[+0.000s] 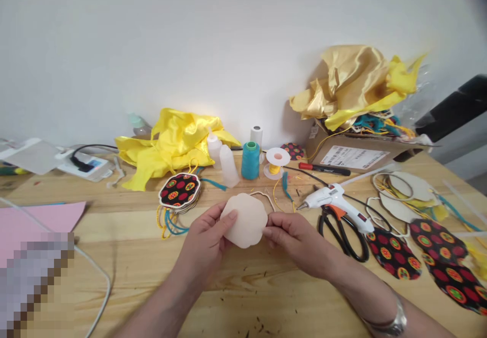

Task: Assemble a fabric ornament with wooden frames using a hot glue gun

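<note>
A cream, flat piece with a scalloped outline (247,221) is held up over the wooden table. My left hand (205,239) grips its left side, thumb lying on the face and fingers behind. At the right edge, my right hand (299,241) pinches with thumb and curled fingers; their tips are partly hidden. Just behind the piece lies a thin pale cord or rim (266,194). To the left rests a stack of scalloped pieces faced with dark patterned fabric (180,191), with yellow and teal cords. A white glue gun (337,201) and black-handled scissors (344,239) lie right of my right hand.
Behind stand a teal thread cone (250,163), a yellow thread spool (274,168) and white bottles (229,168) beside yellow satin (175,137). A cardboard box (338,150) heaped with cloth is at back right. Patterned fabric pieces (393,254) lie at right; a white cable (97,267) runs at left.
</note>
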`<state>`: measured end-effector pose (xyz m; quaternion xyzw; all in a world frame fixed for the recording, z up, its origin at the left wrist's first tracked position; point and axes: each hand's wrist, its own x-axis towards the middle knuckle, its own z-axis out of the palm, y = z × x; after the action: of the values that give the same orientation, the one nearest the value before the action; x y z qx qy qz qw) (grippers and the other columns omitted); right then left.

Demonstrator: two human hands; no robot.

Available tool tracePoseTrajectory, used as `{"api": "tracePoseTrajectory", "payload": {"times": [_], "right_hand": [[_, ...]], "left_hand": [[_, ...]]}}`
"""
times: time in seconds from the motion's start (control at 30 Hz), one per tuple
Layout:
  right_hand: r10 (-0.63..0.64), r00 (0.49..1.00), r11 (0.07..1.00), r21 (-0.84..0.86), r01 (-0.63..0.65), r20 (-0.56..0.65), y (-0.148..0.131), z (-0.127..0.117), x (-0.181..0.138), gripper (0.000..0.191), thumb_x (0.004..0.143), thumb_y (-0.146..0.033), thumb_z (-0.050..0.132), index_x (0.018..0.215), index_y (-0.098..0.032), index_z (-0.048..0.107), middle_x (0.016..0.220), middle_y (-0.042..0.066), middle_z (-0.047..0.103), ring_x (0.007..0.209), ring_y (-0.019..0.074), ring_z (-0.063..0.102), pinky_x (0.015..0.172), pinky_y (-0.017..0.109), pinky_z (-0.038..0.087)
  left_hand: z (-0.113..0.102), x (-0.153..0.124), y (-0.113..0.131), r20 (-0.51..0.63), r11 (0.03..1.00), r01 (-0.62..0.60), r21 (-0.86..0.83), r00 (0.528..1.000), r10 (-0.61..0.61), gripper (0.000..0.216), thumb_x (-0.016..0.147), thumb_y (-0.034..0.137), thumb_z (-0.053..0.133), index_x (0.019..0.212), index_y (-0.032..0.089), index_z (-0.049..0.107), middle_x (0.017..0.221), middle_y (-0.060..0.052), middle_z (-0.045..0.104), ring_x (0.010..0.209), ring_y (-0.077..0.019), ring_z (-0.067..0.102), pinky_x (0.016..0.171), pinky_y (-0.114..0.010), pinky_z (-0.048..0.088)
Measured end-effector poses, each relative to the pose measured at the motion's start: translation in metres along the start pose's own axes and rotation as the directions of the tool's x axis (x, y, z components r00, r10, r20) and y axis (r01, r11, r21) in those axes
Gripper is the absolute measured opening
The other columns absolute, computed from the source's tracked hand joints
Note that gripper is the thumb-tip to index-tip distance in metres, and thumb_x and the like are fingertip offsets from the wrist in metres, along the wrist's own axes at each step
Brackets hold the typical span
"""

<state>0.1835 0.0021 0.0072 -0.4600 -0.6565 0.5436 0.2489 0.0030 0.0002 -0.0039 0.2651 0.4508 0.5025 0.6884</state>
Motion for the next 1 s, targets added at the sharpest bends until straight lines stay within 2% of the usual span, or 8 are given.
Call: {"api": "tracePoseTrajectory", "payload": {"times": [0.1, 0.5, 0.7, 0.83, 1.0], "right_hand": [[-0.077, 0.996, 0.997, 0.005, 0.077, 0.041, -0.002, -0.001, -0.001, 0.024, 0.089, -0.023, 0.044, 0.068, -0.017, 0.051, 0.064, -0.003, 0.048, 0.063, 0.0097, 0.043, 0.06, 0.021, 0.035], [-0.112, 0.993, 0.994, 0.01, 0.112, 0.03, 0.001, 0.0, -0.003, 0.022, 0.09, -0.019, 0.044, 0.071, -0.016, 0.056, 0.066, -0.003, 0.052, 0.066, 0.0095, 0.047, 0.064, 0.021, 0.037], [-0.125, 0.992, 0.992, 0.03, 0.125, 0.012, -0.001, 0.0, -0.005, 0.02, 0.091, -0.023, 0.045, 0.075, -0.017, 0.057, 0.063, -0.005, 0.046, 0.06, 0.008, 0.041, 0.056, 0.019, 0.034], [-0.157, 0.988, 0.987, -0.012, 0.157, 0.006, -0.005, -0.001, -0.009, 0.022, 0.093, -0.026, 0.043, 0.082, -0.017, 0.06, 0.066, -0.004, 0.046, 0.062, 0.0083, 0.039, 0.058, 0.019, 0.034], [-0.115, 0.993, 0.989, -0.099, 0.11, -0.04, -0.006, 0.0, -0.011, 0.025, 0.093, -0.026, 0.041, 0.082, -0.016, 0.061, 0.067, -0.003, 0.047, 0.064, 0.0098, 0.04, 0.059, 0.021, 0.035]], "left_hand": [[-0.002, 0.0, 0.0, -0.002, 0.999, 0.033, -0.029, 0.999, -0.033, 0.039, 0.075, 0.021, 0.071, 0.113, 0.013, 0.065, 0.096, -0.01, 0.074, 0.079, -0.0199, 0.068, 0.062, -0.024, 0.054], [0.001, 0.003, 0.001, 0.001, 0.986, 0.139, -0.091, 0.99, -0.14, 0.034, 0.073, 0.018, 0.073, 0.106, 0.012, 0.069, 0.091, -0.01, 0.074, 0.073, -0.0177, 0.068, 0.06, -0.024, 0.054], [0.0, 0.001, -0.001, 0.015, 0.986, 0.132, -0.104, 0.991, -0.131, 0.033, 0.075, 0.017, 0.071, 0.107, 0.013, 0.068, 0.092, -0.009, 0.074, 0.074, -0.0169, 0.069, 0.062, -0.023, 0.055], [0.0, 0.001, -0.001, 0.034, 0.987, 0.099, -0.129, 0.995, -0.095, 0.032, 0.077, 0.016, 0.07, 0.108, 0.016, 0.067, 0.092, -0.007, 0.074, 0.075, -0.0144, 0.069, 0.067, -0.021, 0.055], [0.001, 0.0, 0.001, 0.057, 0.99, 0.046, -0.131, 0.998, -0.039, 0.029, 0.078, 0.016, 0.069, 0.107, 0.017, 0.067, 0.093, -0.006, 0.074, 0.074, -0.014, 0.068, 0.065, -0.02, 0.055]]}}
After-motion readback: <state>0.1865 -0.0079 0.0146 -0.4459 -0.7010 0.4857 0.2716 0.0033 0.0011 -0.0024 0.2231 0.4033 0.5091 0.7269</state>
